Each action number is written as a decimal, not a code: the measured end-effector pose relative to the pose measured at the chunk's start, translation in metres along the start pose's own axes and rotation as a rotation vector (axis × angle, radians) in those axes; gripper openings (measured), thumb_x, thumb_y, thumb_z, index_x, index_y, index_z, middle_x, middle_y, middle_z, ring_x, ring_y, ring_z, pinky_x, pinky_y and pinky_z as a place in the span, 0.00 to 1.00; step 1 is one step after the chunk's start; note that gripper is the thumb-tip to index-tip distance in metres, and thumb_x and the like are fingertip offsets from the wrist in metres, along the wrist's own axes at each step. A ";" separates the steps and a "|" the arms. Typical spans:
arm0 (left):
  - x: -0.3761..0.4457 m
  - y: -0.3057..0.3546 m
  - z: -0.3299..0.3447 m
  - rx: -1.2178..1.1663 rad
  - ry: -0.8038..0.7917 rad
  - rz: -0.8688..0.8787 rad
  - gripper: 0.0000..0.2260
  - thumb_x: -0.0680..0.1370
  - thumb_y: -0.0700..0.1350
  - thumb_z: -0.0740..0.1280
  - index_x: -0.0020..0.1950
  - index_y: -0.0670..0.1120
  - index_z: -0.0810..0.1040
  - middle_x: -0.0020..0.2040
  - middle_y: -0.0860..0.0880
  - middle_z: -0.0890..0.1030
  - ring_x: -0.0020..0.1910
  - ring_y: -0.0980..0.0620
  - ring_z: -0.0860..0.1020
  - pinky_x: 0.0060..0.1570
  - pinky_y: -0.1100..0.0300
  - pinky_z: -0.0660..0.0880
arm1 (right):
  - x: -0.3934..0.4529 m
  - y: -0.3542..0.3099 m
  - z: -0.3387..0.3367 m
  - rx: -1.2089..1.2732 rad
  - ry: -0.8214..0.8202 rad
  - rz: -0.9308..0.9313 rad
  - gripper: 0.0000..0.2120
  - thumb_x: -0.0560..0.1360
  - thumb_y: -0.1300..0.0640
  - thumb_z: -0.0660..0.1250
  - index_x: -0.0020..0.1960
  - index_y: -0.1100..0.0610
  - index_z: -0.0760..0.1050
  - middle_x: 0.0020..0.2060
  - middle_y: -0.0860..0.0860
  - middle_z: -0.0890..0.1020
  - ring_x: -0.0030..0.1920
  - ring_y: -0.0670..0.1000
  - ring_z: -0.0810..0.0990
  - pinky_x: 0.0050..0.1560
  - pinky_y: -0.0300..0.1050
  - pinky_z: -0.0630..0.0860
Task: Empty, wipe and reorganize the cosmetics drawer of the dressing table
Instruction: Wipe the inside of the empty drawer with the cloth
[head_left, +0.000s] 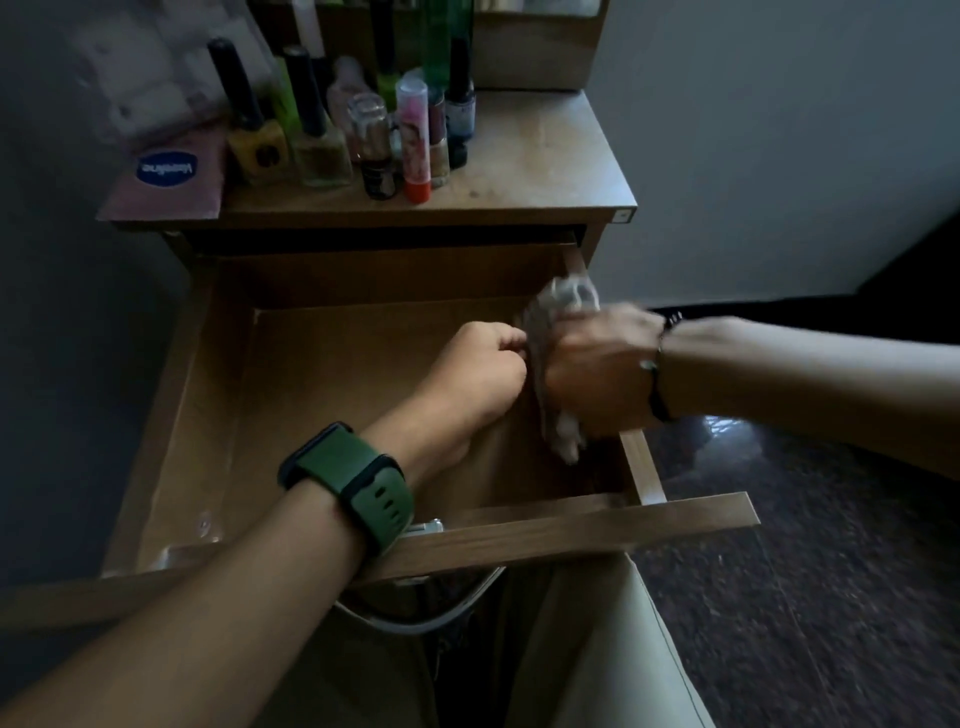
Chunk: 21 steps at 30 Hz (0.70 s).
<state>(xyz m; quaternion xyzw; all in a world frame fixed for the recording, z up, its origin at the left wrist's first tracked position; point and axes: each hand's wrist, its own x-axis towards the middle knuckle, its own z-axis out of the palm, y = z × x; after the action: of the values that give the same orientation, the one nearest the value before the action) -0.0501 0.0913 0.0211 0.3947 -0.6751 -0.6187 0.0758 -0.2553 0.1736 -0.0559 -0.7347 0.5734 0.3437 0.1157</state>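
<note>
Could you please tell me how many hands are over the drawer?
2. The left hand is mid-drawer, fingers curled beside the cloth; the right hand holds that cloth by the drawer's right wall.

Brown wood-grain drawer (571, 525); grey cloth (563, 306) in the right hand (597, 374); dark green watch strap (358, 488) behind the left hand (478, 364); pink lip balm tube (414, 135), orange-red base.

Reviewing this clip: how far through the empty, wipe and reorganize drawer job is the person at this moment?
Emptying looks done: the open drawer shows bare wood, and the cosmetics bottles stand on the tabletop. Wiping is in hand: the right hand grips a grey cloth at the drawer's right side, and the left hand, fingers curled, is at the cloth's edge. Reorganizing is still left.
</note>
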 end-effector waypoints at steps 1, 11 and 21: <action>0.000 0.001 0.001 -0.067 0.013 -0.052 0.16 0.74 0.28 0.54 0.39 0.46 0.74 0.42 0.46 0.78 0.49 0.47 0.76 0.49 0.58 0.70 | -0.018 -0.025 -0.039 0.033 -0.023 -0.005 0.15 0.74 0.41 0.59 0.49 0.47 0.79 0.37 0.41 0.76 0.36 0.52 0.76 0.41 0.50 0.78; -0.001 0.015 0.011 -0.353 0.096 -0.064 0.18 0.77 0.30 0.51 0.38 0.46 0.75 0.38 0.46 0.77 0.37 0.51 0.75 0.38 0.61 0.73 | -0.013 -0.054 -0.141 -0.039 0.038 0.429 0.31 0.78 0.44 0.55 0.76 0.55 0.51 0.77 0.55 0.50 0.76 0.57 0.42 0.73 0.57 0.36; 0.010 0.003 -0.001 -0.446 0.254 -0.117 0.13 0.76 0.31 0.55 0.41 0.44 0.75 0.41 0.45 0.76 0.42 0.50 0.73 0.44 0.58 0.69 | 0.016 -0.074 -0.153 -0.063 0.003 0.575 0.25 0.80 0.48 0.51 0.72 0.61 0.61 0.73 0.59 0.63 0.75 0.61 0.54 0.75 0.59 0.45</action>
<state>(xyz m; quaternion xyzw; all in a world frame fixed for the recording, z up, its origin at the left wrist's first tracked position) -0.0579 0.0837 0.0200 0.4812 -0.4829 -0.7011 0.2092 -0.1289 0.0986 0.0304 -0.5459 0.7472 0.3790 -0.0101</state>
